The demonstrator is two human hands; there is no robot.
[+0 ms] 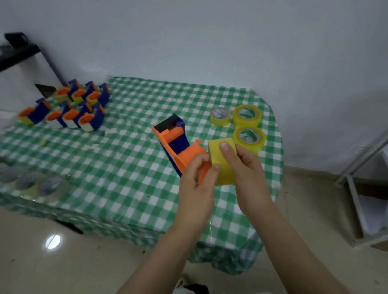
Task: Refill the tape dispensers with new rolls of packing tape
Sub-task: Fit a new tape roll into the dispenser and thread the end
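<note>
Hands: left hand (196, 185) curled round the orange hub end of the dispenser (175, 139); right hand (247, 174) gripping the yellow tape roll (222, 160), thumb across its outer face.
Tape roll: held just right of the hub (192, 153), touching or nearly touching it, above the near right part of the table (121, 160).
Step in hand: probably seating the roll on the hub.
Doing it well: square the core to the hub, push straight on, steady the dispenser with the left hand, check that the tape unwinds toward the far cutter end.
Edges: near table edge just below the wrists; rounded right edge close beside the spare rolls (246, 114).
Open room: bare cloth left of the dispenser, good for setting it down; filled dispensers (78, 105) well apart at far left; clear rolls (21, 178) along the near left edge, easily knocked off.
</note>
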